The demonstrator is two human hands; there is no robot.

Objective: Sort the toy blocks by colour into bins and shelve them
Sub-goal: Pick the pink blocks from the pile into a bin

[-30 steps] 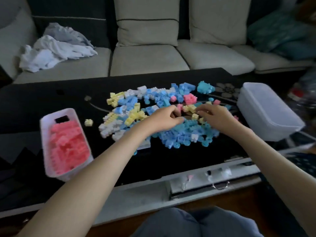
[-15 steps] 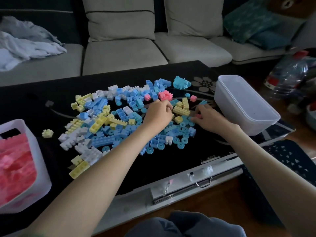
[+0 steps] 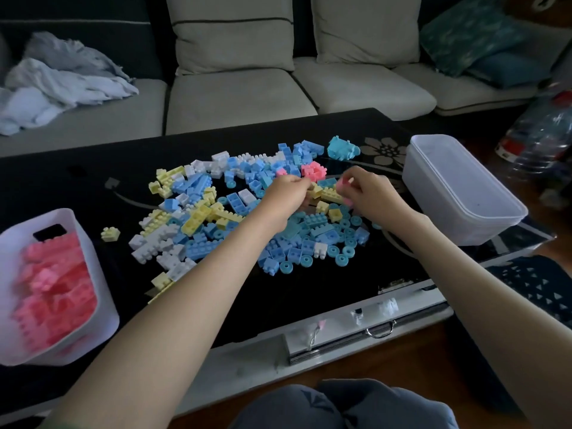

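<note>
Hands in the block pile
White plastic bin [image 3: 103, 286] of sorted pink blocks [image 3: 52, 292] sits near left; further out, my right hand [image 3: 370, 195] pinches small pink plastic blocks [image 3: 343, 183] over the pastel toy-block pile [image 3: 198, 209], my left hand [image 3: 283, 198] curls in beside it, grasp unclear

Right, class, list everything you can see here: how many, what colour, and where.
loose blocks: many, blue, yellow, white, few pink, piled mid-table
binned blocks: many, pink, inside the bin
bin: one, white, table's left end
tub: one, translucent white, empty, table's right end
table: one, black, before the sofa
sofa: one, beige, behind the table
cloth: one, pale grey, crumpled on sofa's left
left hand: one, fingers curled at the pile
right hand: one, over the pile, pinching a pink piece
</note>
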